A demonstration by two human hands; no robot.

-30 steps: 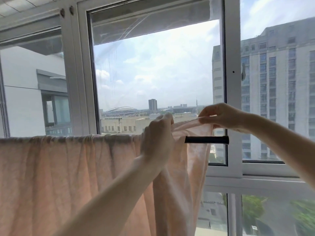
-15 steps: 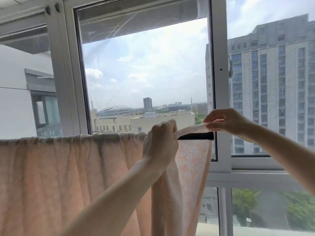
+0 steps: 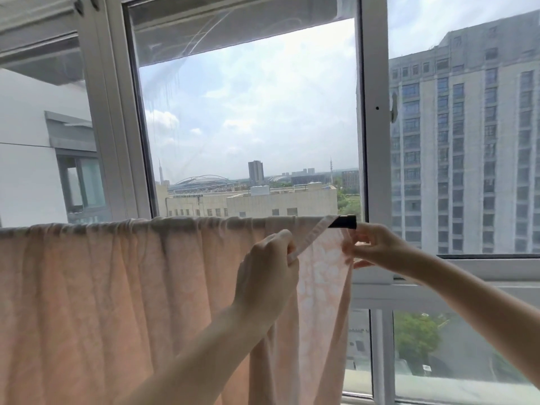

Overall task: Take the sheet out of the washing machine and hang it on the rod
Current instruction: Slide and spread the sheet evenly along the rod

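Note:
A pale peach sheet [image 3: 102, 302] hangs in folds over a horizontal rod, covering it from the left edge almost to its black end cap [image 3: 344, 222]. My left hand [image 3: 267, 276] grips the sheet's hem just below the rod. A strip of that hem runs taut up to the rod end. My right hand [image 3: 372, 247] pinches the sheet's right edge directly under the black cap. The rod itself is hidden under the cloth except for its tip.
A white-framed window [image 3: 375, 141] stands right behind the rod, with a sill rail [image 3: 438, 270] under my right forearm. Outside are a tall grey building [image 3: 467, 141] and low rooftops. A white wall is at the left.
The sheet's right edge has been pulled along the rod toward the black cap. Both hands have dropped from above the rod to just below it, still holding the hem.

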